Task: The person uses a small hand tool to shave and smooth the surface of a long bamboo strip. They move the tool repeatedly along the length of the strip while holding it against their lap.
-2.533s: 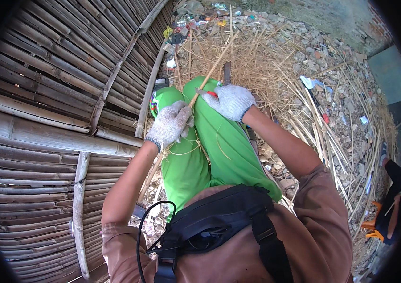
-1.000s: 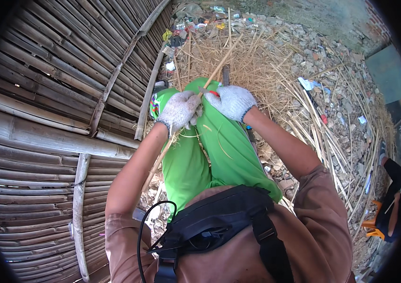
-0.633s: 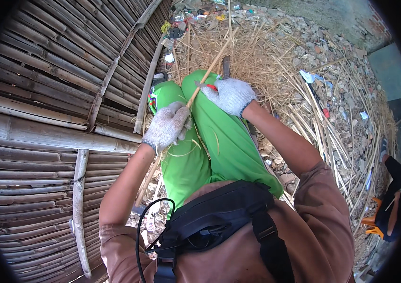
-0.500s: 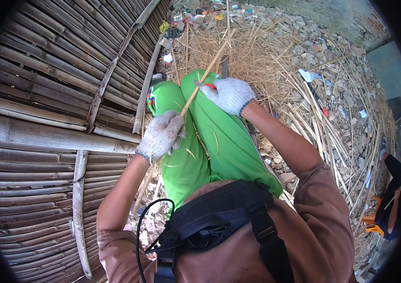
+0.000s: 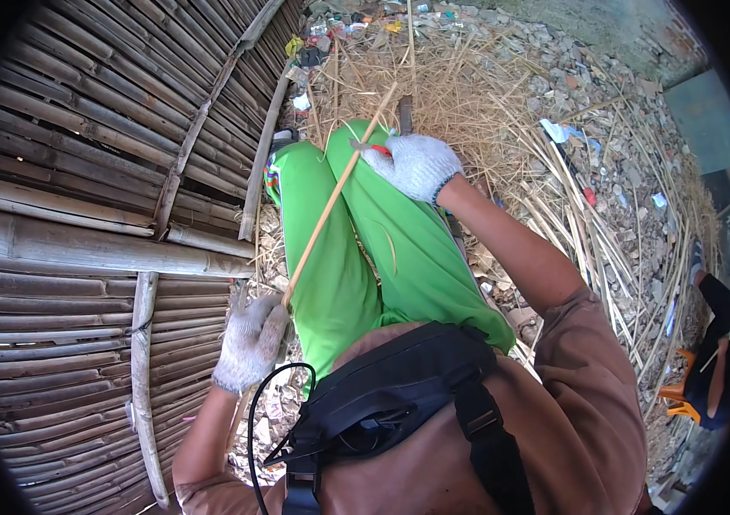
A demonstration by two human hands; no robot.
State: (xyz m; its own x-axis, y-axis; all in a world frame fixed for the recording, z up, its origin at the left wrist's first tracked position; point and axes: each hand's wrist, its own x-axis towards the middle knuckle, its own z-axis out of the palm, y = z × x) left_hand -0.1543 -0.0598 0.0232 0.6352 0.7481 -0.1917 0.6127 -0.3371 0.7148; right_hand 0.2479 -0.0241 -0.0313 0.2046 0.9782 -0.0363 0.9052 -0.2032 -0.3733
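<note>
My left hand [image 5: 251,343], in a whitish knit glove, is closed round the near end of a thin bamboo strip [image 5: 328,206], low beside my left thigh. The strip slants up and away across my green trouser legs [image 5: 391,232]. At my right knee, my gloved right hand [image 5: 416,166] grips a small knife [image 5: 377,150] with a red handle. Its short grey blade lies against the strip; most of the handle is hidden in the glove. A thin curled shaving [image 5: 392,249] rests on my right thigh.
A bamboo slat wall [image 5: 82,249] stands close on my left. Ahead lies a heap of straw-like shavings [image 5: 476,94], with long loose strips [image 5: 584,240] to the right over rubble and litter. At the far right another person's leg [image 5: 717,309] shows near an orange stool [image 5: 682,386].
My left hand has drawn back toward my body and leftward, pulling the bamboo strip past the knife. My right hand stays nearly in place. Shavings near my left hand no longer show.
</note>
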